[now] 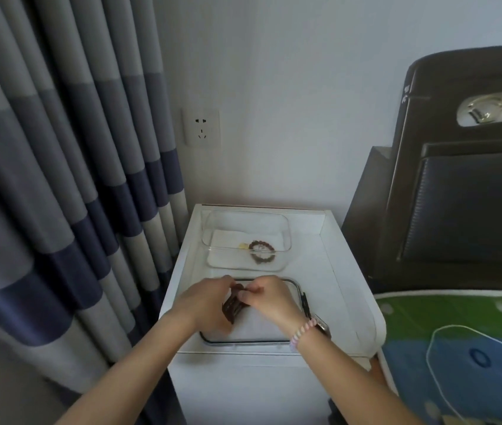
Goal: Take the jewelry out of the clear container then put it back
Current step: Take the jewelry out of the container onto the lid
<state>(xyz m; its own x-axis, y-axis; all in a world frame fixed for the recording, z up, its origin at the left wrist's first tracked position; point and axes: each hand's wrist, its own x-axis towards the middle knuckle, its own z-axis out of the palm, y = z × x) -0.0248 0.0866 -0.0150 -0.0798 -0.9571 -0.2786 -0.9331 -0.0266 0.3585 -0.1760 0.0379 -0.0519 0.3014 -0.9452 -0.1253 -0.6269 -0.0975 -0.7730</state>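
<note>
A clear container [286, 231] stands at the back of the white bedside table [338, 271]. Inside it lie a brown beaded bracelet [262, 251] and a small yellow piece [243, 246] on white padding. In front of it lies the container's lid [297, 285], clear with a dark rim. Above the lid, my left hand [205, 302] and my right hand [269, 299] together hold a dark brown string of beads [235, 303]. My fingertips pinch its upper end, and the rest hangs against my left palm.
Striped grey and blue curtains [59, 179] hang at the left. A wall socket [201, 127] sits above the table. A dark headboard [458, 179] and a bed with a green and blue cover [458, 348] lie to the right. My right wrist wears a pastel bead bracelet and a watch.
</note>
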